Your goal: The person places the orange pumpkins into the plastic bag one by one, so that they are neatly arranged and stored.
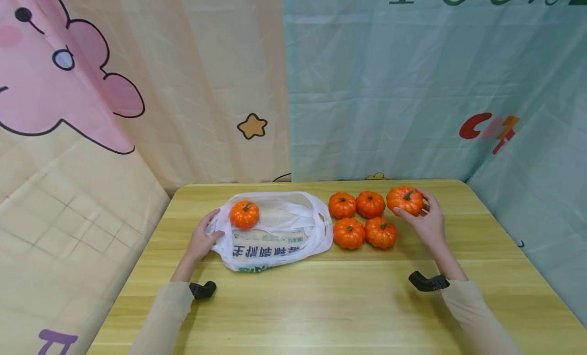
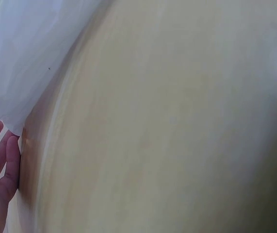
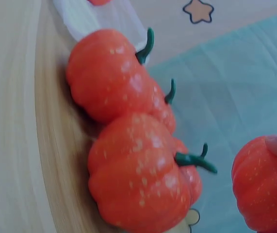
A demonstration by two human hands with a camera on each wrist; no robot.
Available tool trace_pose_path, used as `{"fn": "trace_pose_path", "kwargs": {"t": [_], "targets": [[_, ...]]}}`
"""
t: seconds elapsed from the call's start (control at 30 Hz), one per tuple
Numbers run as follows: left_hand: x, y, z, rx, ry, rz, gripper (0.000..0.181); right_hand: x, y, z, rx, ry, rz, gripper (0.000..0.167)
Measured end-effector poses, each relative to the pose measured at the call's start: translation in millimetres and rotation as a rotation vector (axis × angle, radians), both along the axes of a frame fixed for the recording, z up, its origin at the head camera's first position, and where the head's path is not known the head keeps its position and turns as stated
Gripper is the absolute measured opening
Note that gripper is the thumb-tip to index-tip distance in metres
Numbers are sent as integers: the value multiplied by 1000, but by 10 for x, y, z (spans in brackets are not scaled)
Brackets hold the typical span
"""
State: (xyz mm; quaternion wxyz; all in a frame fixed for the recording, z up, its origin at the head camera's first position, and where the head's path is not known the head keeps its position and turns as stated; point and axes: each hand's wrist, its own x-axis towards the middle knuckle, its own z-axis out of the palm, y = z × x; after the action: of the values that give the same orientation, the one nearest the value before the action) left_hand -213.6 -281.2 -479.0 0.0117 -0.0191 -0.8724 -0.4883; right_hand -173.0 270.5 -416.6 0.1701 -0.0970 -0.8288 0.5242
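Note:
A white plastic bag (image 1: 224,253) with dark printed characters lies on its side, its mouth spread wide. One small orange pumpkin (image 1: 244,215) with a green stem sits at the bag's left part. My left hand (image 1: 202,237) holds the bag's left edge; in the left wrist view its fingers (image 2: 13,160) meet the white plastic. To the right, my right hand (image 1: 430,223) grips another pumpkin (image 1: 404,200) between thumb and fingers. Several more pumpkins stand in two rows between bag and right hand, among them a front one (image 1: 349,233) and a back one (image 1: 370,204).
Everything is on a light wooden table (image 1: 293,309). Fabric curtains (image 1: 220,90) with cartoon prints hang behind it and at both sides. A black wrist device (image 1: 428,282) sits on the right wrist, another (image 1: 203,290) on the left.

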Motion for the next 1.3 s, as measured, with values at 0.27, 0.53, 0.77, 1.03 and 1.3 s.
{"fn": "trace_pose_path", "kwargs": {"t": [0.27, 0.53, 0.77, 1.03, 1.3], "targets": [[3, 1, 7, -2, 17, -2, 65, 54, -242, 59, 31, 52, 62, 81], [8, 5, -1, 24, 10, -10, 66, 114, -546, 70, -1, 80, 155, 77], [23, 16, 35, 13, 0, -7, 66, 135, -838, 64, -63, 70, 247, 78], [7, -5, 13, 11, 7, -5, 66, 97, -1203, 3, -90, 83, 307, 80], [1, -2, -10, -3, 5, 5, 66, 52, -1557, -51, -104, 73, 356, 76]]}}
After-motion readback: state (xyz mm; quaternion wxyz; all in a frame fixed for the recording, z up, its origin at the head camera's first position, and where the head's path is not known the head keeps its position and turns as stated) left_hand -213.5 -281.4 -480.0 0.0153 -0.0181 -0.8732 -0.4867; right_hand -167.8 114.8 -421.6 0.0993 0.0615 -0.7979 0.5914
